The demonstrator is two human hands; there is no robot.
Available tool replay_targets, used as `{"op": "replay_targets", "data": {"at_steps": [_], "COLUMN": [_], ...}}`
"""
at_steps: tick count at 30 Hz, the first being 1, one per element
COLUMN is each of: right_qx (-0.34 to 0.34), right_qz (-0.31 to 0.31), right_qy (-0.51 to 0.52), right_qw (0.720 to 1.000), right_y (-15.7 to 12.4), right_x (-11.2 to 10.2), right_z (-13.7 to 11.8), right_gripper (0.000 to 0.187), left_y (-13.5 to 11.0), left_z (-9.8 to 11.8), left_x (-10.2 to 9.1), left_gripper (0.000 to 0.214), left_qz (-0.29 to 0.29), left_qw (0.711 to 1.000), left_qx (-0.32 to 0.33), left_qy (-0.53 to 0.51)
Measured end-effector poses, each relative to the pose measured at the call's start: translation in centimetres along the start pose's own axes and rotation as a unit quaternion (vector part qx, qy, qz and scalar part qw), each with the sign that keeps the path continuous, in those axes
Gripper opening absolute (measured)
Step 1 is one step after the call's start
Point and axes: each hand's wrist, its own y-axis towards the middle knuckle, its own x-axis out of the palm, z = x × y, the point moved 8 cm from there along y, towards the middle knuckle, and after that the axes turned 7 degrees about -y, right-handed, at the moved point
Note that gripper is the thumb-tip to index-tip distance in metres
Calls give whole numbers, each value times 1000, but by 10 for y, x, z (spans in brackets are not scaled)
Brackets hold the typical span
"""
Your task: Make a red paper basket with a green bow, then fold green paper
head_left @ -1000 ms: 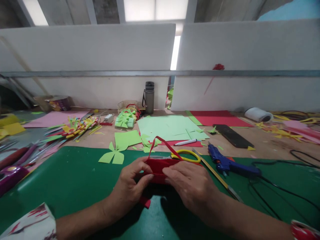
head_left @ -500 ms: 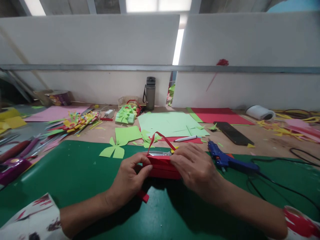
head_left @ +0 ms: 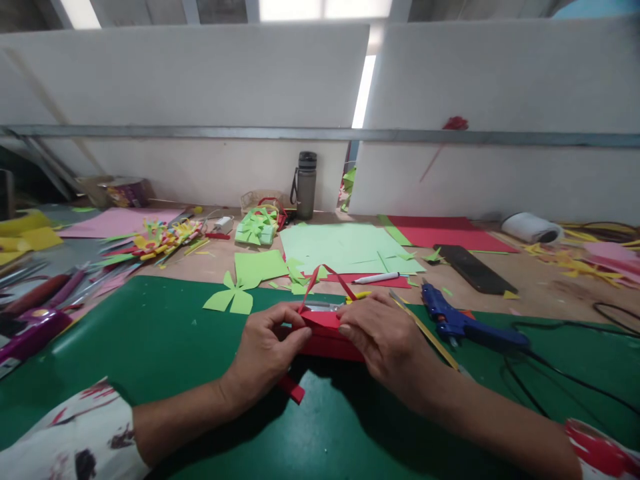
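A small red paper basket (head_left: 327, 337) with a thin looped handle sits on the green cutting mat (head_left: 150, 347) in front of me. My left hand (head_left: 265, 350) pinches its left end with thumb and fingers closed. My right hand (head_left: 383, 340) grips its right end, fingers curled over the top edge. A loose red paper strip (head_left: 293, 389) lies on the mat just below my left hand. Scissors with yellow handles (head_left: 333, 303) lie right behind the basket, partly hidden by it and my right hand.
A blue glue gun (head_left: 465, 323) with black cables lies right of my hands, a metal ruler (head_left: 425, 330) between. Behind are light green sheets (head_left: 345, 247), green cut-outs (head_left: 233, 300), a white pen (head_left: 377, 277), red paper (head_left: 445, 233), a black phone (head_left: 473, 267), a grey bottle (head_left: 306, 185), and coloured strips and tools at left.
My right hand moved from the basket's front up to its right end. My left hand kept its pinch on the left end. The view shifted slightly left.
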Motion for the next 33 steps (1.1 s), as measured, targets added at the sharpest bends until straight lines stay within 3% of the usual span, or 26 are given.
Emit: {"op": "replay_targets", "data": {"at_steps": [4,7,10,13,16,20,24,28,30,33], "right_qx": [27,21,-11,-45,-31,-2,19,29,43,69], "right_qz": [-14,-31,-37,-38,-25,-5,-23,-36,-51,-81], "right_qy": [-11,-35,-55,-67,-63,-40,-13,-1,7,38], "right_qw": [999,999,998,996,997,999,999,999,998,994], "right_y": [1,-2,-3,-2,0,4,8,11,12,16], "right_x": [-1,0,0,-1,-4,-6,-4,-4,-3,-2], "right_z": [2,0,-4,-6,1,11,14,12,13,17], "right_gripper": [7,16,10,20,24,21,21,21,20,19], "left_y": [2,3,0,-5,-5,1,7,11,13,14], "left_z": [4,6,12,19,21,18,14,11,10,5], "left_x": [0,-1,1,7,10,20,26,26,24,21], "left_gripper": [7,9,10,9,10,36,31,57,77,89], "left_qz": [-5,-7,-21,-51,-66,-114,-151,-143,-120,-79], "left_qw": [1000,999,996,992,996,974,964,958,952,933], "left_qx": [24,40,78,102,50,-73,-128,-161,-175,-201], "left_qy": [12,20,43,53,-24,-181,-178,-188,-223,-287]}}
